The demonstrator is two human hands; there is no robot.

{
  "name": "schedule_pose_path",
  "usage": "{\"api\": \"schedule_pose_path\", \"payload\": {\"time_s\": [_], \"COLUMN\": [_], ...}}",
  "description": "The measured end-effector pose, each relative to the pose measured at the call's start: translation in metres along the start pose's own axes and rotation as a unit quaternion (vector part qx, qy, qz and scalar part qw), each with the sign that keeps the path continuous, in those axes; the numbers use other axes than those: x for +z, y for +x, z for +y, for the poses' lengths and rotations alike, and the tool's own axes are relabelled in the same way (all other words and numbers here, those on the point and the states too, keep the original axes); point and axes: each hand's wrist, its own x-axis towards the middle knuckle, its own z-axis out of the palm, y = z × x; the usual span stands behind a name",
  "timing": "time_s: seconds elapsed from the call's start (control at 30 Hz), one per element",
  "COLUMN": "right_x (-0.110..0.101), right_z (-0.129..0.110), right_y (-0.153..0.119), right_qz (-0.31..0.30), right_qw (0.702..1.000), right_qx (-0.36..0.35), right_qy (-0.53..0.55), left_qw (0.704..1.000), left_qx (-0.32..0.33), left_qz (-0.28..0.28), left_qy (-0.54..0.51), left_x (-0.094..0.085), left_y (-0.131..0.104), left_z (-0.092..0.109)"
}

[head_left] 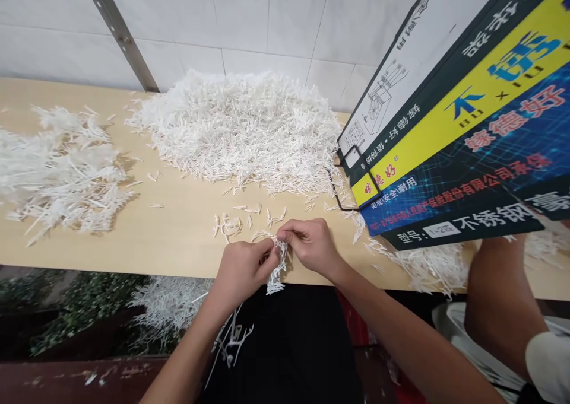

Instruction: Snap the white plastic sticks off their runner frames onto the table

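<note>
My left hand [243, 269] and my right hand [312, 247] meet at the table's front edge, fingers pinched. Between them is a small cluster of white branched plastic pieces [276, 272] that hangs down past the fingers. Both hands grip this cluster, the right at its upper end; the fingers hide part of it. Just beyond the hands lie a few loose thin white sticks [249, 214] and a small curled white piece [228, 226]. Farther back rises a large heap of thin white plastic sticks [240, 131].
Another white pile [66, 172] is at the left. A printed cardboard box panel [445, 137] stands at the right with a black wire frame [356, 178]; a co-worker's arm [503, 297] shows below it. White branched scraps [169, 309] lie below the table [178, 250]. Tiled wall behind.
</note>
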Motion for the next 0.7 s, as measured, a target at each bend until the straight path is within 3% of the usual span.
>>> {"api": "schedule_pose_path", "payload": {"time_s": [0.17, 0.33, 0.43, 0.6, 0.7], "right_x": [-0.001, 0.000, -0.002, -0.005, -0.002], "right_z": [0.001, 0.003, 0.009, 0.019, 0.014], "right_y": [-0.004, -0.006, -0.002, 0.010, 0.011], "right_qz": [0.048, 0.045, 0.040, 0.197, 0.141], "right_qw": [0.998, 0.997, 0.993, 0.947, 0.976], "right_qx": [0.044, 0.062, 0.082, 0.084, 0.072], "right_qy": [-0.003, 0.010, 0.072, 0.237, 0.148], "left_qw": [1.000, 0.997, 0.994, 0.993, 0.992], "left_qx": [-0.010, -0.019, -0.016, 0.016, -0.010], "left_qz": [-0.012, -0.031, -0.044, -0.066, -0.047], "left_qy": [-0.026, -0.072, -0.103, -0.095, -0.115], "left_x": [-0.002, -0.007, -0.008, -0.008, -0.008], "left_y": [0.005, 0.009, 0.008, 0.004, 0.004], "left_z": [0.001, 0.003, 0.002, -0.001, -0.002]}}
